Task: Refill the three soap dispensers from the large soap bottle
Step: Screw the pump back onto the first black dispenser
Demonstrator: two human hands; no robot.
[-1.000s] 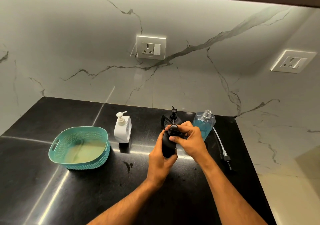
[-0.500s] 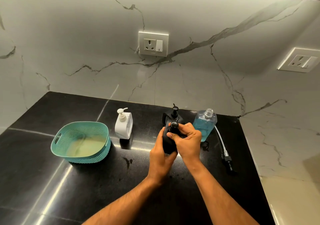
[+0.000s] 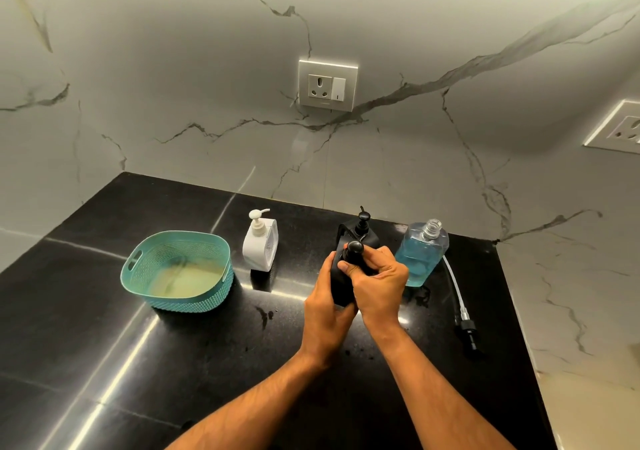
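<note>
Working the pump head on a black dispenser, mid-counter: left hand wraps the body, right hand curls fingers round the pump collar. Can't tell if it's unscrewing or tightening, so fill state unknown. Second black dispenser sits just behind, white dispenser to the left; both capped, levels not visible. Large soap bottle stands open just right of the hands, blue soap roughly two-thirds up, its pump and tube lying beside it. Probably mid-task.
</note>
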